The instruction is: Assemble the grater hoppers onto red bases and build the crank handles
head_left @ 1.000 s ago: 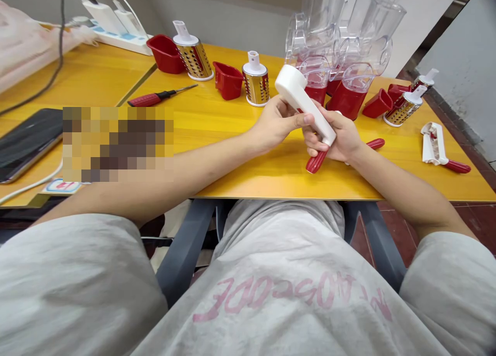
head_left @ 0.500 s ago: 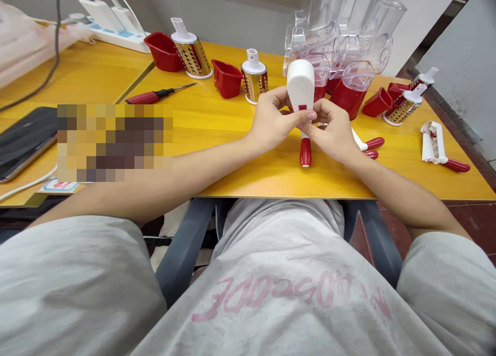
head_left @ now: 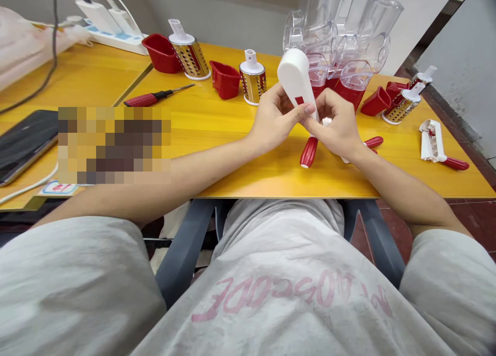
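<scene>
Between both hands is a white crank handle with a rounded upper end and a small red patch. Its ribbed red grip points down toward the table's front edge. My left hand grips it from the left, thumb across its front. On the other side, my right hand pinches it, the two thumbs almost meeting. The fingers behind the crank handle are partly hidden. Another red grip shows beyond my right wrist, mostly covered by it.
Clear plastic grater housings with red bases stand behind my hands. Drum graters and red pushers line the back. A screwdriver lies left, near a phone. At right lies another white-and-red handle. A power strip sits back left.
The crank handle has tilted, its rounded white end leaning left and its red grip slanting. My right hand has shifted slightly around it. Both hands keep hold.
</scene>
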The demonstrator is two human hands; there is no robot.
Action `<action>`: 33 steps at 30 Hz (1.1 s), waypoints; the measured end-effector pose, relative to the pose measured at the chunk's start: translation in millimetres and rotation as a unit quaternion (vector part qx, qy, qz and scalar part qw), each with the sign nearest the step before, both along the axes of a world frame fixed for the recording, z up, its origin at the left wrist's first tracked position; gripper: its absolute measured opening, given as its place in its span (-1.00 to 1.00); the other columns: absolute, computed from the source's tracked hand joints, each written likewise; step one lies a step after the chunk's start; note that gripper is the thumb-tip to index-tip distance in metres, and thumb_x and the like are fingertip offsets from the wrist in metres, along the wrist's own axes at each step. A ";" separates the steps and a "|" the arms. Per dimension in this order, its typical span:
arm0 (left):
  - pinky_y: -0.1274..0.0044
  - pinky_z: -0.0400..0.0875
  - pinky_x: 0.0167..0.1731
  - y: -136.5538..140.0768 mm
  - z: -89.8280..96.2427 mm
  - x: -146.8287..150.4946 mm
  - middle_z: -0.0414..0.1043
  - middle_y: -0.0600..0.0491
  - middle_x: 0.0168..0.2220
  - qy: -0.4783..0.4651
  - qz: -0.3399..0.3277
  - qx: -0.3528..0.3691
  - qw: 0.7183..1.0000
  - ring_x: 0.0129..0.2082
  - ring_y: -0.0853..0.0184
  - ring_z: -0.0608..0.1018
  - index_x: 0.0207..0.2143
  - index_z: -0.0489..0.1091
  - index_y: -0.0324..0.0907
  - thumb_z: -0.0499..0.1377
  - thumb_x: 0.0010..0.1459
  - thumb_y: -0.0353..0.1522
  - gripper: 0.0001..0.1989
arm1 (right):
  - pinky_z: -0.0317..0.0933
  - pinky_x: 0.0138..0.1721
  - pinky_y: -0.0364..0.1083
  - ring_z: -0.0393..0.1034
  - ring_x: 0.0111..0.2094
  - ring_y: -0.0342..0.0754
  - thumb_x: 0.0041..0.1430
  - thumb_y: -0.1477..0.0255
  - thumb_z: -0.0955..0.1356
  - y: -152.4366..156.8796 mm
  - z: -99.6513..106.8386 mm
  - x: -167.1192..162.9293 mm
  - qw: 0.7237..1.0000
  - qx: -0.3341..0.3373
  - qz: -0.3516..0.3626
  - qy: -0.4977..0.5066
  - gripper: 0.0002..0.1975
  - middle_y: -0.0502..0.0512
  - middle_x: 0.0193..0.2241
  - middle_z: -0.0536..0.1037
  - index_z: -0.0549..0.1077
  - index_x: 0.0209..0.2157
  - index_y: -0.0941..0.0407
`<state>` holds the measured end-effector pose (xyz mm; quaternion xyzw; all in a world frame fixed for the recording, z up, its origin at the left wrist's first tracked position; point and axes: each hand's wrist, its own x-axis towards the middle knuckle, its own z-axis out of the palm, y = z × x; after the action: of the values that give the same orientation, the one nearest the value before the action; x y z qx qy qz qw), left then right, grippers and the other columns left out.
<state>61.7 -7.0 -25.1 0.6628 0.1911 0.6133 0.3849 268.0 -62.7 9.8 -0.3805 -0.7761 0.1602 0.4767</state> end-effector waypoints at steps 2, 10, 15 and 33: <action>0.20 0.80 0.22 3.4 -0.7 -0.8 0.77 -0.09 0.09 -0.006 -0.002 0.007 1.000 0.20 -0.04 0.84 0.08 0.62 -0.03 0.70 0.12 0.52 -0.04 | 0.59 -0.03 0.06 0.45 -0.18 -0.04 0.61 -0.28 0.55 1.1 3.5 4.3 0.998 0.059 -0.024 -0.030 -0.36 0.05 -0.20 0.58 0.43 -0.11 0.00; 0.05 0.81 0.37 -3.1 6.4 -10.6 0.84 -0.17 0.14 0.019 -0.037 -0.014 0.999 0.34 -0.19 0.84 0.16 0.70 -0.06 0.72 0.20 0.44 -0.09 | 0.76 0.22 0.15 0.63 0.07 0.02 0.65 -0.20 0.53 13.6 -8.8 8.8 0.997 0.070 -0.030 -0.002 -0.43 0.09 0.01 0.60 0.41 0.04 0.01; 0.11 0.87 0.26 8.6 7.2 -8.4 0.90 0.06 0.19 -0.026 -0.048 -0.025 0.998 0.33 -0.10 0.83 0.20 0.73 0.24 0.73 0.11 0.46 -0.16 | 0.64 -0.12 -0.11 0.67 -0.10 -0.08 0.35 -0.47 0.65 10.9 1.1 3.7 0.968 -0.173 0.131 0.122 -0.06 0.05 -0.05 0.75 0.48 0.25 0.00; 0.07 0.87 0.21 -40.7 20.1 -1.7 0.78 -0.10 -0.24 0.028 -0.044 -0.057 0.997 0.06 -0.11 0.87 -0.13 0.75 0.05 0.60 0.26 0.50 -0.25 | 0.77 0.03 0.03 0.77 0.11 0.11 0.14 -0.55 0.70 -7.2 -12.9 -26.2 0.941 -0.253 0.184 0.129 0.00 0.17 0.05 0.80 0.53 0.11 0.00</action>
<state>60.1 -47.7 -5.0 0.6647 0.2068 0.5647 0.4433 241.8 -69.9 -3.1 -0.3149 -0.6982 0.4842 0.4229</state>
